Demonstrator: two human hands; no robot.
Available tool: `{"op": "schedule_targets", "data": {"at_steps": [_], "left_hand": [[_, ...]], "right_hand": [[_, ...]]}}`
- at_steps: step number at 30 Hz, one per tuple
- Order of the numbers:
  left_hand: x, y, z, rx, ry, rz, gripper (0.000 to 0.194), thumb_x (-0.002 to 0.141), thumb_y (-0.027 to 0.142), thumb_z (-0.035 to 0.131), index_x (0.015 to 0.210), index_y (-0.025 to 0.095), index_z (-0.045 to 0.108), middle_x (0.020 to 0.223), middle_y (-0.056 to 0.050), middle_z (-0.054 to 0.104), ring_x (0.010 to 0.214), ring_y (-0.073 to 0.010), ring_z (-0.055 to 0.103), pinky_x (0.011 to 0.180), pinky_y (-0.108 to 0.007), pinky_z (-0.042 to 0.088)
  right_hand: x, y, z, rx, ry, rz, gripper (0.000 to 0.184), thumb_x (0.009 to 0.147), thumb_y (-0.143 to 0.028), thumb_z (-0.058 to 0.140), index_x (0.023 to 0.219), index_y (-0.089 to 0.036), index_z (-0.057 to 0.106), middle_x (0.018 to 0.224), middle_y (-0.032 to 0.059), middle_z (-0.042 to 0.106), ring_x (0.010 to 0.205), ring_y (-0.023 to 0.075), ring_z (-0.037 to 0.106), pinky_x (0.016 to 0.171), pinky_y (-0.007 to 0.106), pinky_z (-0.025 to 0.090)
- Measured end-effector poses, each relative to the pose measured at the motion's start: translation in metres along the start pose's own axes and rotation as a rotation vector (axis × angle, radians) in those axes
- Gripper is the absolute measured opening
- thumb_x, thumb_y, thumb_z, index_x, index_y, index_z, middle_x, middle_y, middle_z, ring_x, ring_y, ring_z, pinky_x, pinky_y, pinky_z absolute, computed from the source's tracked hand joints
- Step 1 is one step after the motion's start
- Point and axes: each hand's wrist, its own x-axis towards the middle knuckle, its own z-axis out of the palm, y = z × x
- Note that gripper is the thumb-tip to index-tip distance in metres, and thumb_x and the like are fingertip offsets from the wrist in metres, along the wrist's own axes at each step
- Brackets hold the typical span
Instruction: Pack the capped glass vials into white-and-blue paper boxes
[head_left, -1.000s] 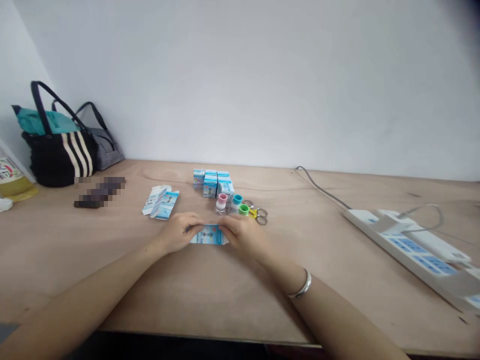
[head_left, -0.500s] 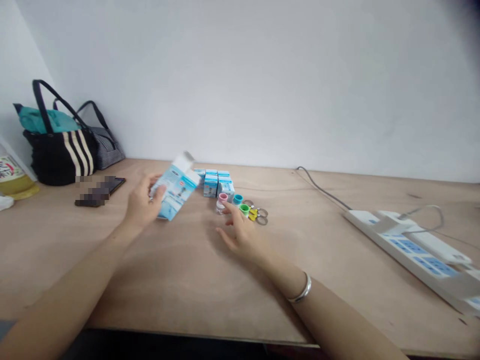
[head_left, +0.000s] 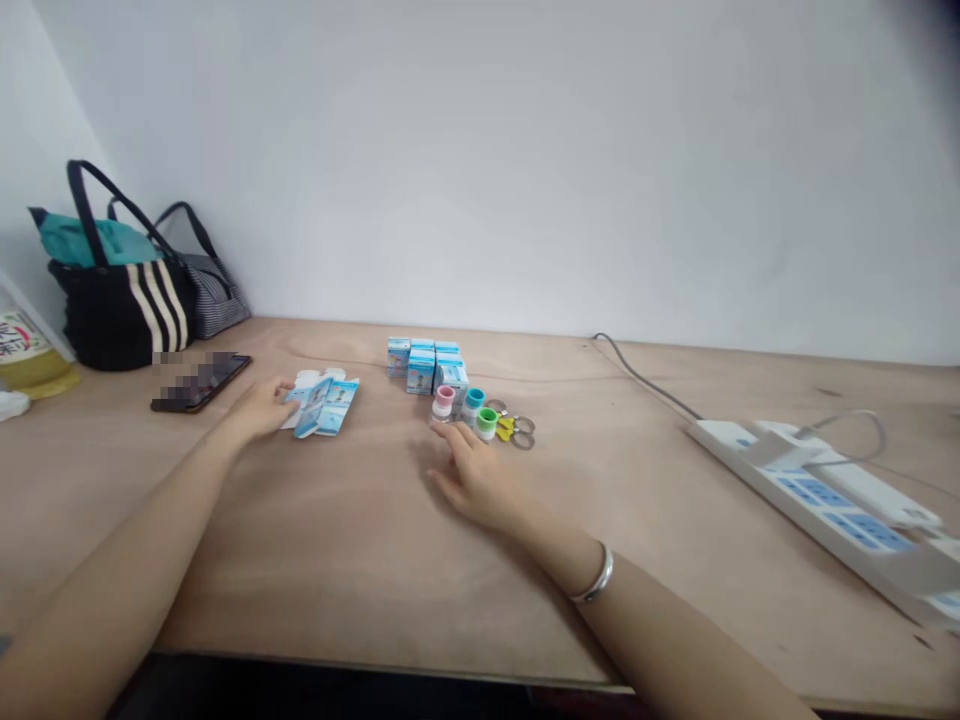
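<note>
My left hand (head_left: 259, 410) rests on the wooden table with its fingertips at the edge of a small pile of flattened blue-and-white cartons (head_left: 326, 407). It does not appear to be lifting them. My right hand (head_left: 480, 482) lies open on the table, holding nothing. Its fingers are just short of several small bottles with pink, teal and green caps (head_left: 459, 407). Behind these stand several small blue-and-white boxes (head_left: 421, 367). A small item with yellow parts and metal rings (head_left: 514, 428) lies to their right.
A phone (head_left: 201, 384), partly blurred, lies left of my left hand. Behind it stand a black striped bag (head_left: 120, 320) and a grey striped bag (head_left: 214, 300). A white power strip (head_left: 814, 505) with a cable lies at right, against the wall-side table area.
My left hand has moved down and left and let go of the carton it held up, which now lies on the flat pile. My right hand has drawn back slightly.
</note>
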Motion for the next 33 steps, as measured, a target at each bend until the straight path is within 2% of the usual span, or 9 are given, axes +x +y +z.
{"op": "schedule_targets", "data": {"at_steps": [4,6,8,14,20,24,28,30,33], "left_hand": [[-0.001,0.029,0.002,0.056,0.027,0.236,0.035,0.077,0.036,0.057,0.109,0.021,0.06,0.115,-0.007,0.061,0.111,-0.0266,0.054,0.096,-0.038,0.042],[0.004,0.051,0.011,0.064,0.008,0.449,0.033,0.082,0.033,0.05,0.111,0.022,0.059,0.116,-0.007,0.06,0.114,-0.0257,0.052,0.099,-0.039,0.04],[0.015,0.074,0.026,0.056,-0.025,0.561,0.038,0.081,0.024,0.049,0.118,0.019,0.055,0.122,-0.008,0.056,0.118,-0.0253,0.05,0.103,-0.038,0.038],[0.073,0.121,0.068,0.015,-0.041,0.555,0.057,0.079,0.015,0.051,0.135,0.014,0.038,0.139,-0.011,0.043,0.134,-0.0249,0.031,0.112,-0.038,0.025],[0.094,0.13,0.084,-0.02,-0.087,0.509,0.044,0.077,0.016,0.056,0.121,0.016,0.052,0.125,-0.011,0.057,0.117,-0.0237,0.052,0.1,-0.034,0.039],[0.083,0.126,0.074,-0.039,-0.034,0.438,0.044,0.076,0.017,0.056,0.119,0.013,0.052,0.121,-0.015,0.056,0.108,-0.0269,0.056,0.095,-0.039,0.043],[0.053,0.119,0.045,-0.075,-0.002,0.451,0.046,0.077,0.019,0.055,0.123,0.017,0.048,0.125,-0.012,0.052,0.108,-0.0237,0.056,0.097,-0.036,0.042],[0.029,0.115,0.031,-0.097,-0.025,0.479,0.046,0.076,0.023,0.058,0.122,0.019,0.049,0.123,-0.009,0.054,0.105,-0.0219,0.058,0.094,-0.034,0.046],[-0.015,0.11,0.021,-0.278,-0.177,0.582,0.043,0.079,0.027,0.056,0.121,0.022,0.049,0.117,-0.006,0.058,0.101,-0.0208,0.06,0.087,-0.034,0.052]], "right_hand": [[0.002,-0.002,-0.003,-0.047,-0.076,-0.012,0.041,0.083,-0.027,0.055,0.122,-0.017,0.046,0.119,0.013,0.052,0.086,0.0191,0.058,0.074,0.032,0.048],[0.003,-0.003,-0.005,-0.066,-0.101,-0.041,0.033,0.084,-0.027,0.055,0.115,-0.016,0.051,0.114,0.0118,0.053,0.09,0.0195,0.058,0.076,0.031,0.047],[0.003,-0.005,-0.007,-0.079,-0.115,-0.067,0.026,0.084,-0.028,0.054,0.108,-0.016,0.054,0.111,0.0112,0.054,0.092,0.0192,0.057,0.079,0.031,0.047],[0.002,-0.006,-0.007,-0.102,-0.147,-0.093,0.02,0.086,-0.028,0.052,0.101,-0.016,0.059,0.11,0.0109,0.054,0.091,0.0175,0.057,0.079,0.029,0.046],[0.001,-0.004,-0.002,-0.089,-0.13,-0.095,0.018,0.085,-0.03,0.055,0.095,-0.017,0.061,0.107,0.0093,0.055,0.091,0.0173,0.056,0.079,0.029,0.045],[0.002,-0.002,0.003,-0.062,-0.094,-0.058,0.018,0.084,-0.031,0.056,0.094,-0.018,0.062,0.104,0.0087,0.057,0.096,0.0188,0.054,0.084,0.03,0.043],[0.003,-0.009,0.001,-0.089,-0.112,0.012,0.019,0.083,-0.032,0.055,0.09,-0.016,0.063,0.101,0.0097,0.059,0.095,0.0189,0.054,0.083,0.029,0.042],[0.003,-0.015,-0.004,-0.145,-0.141,0.121,0.019,0.084,-0.032,0.053,0.084,-0.015,0.063,0.096,0.0103,0.062,0.089,0.0194,0.057,0.075,0.028,0.043],[0.003,-0.02,-0.012,-0.24,-0.16,0.3,0.019,0.084,-0.03,0.051,0.077,-0.016,0.063,0.084,0.011,0.066,0.076,0.0206,0.06,0.065,0.029,0.042]]}}
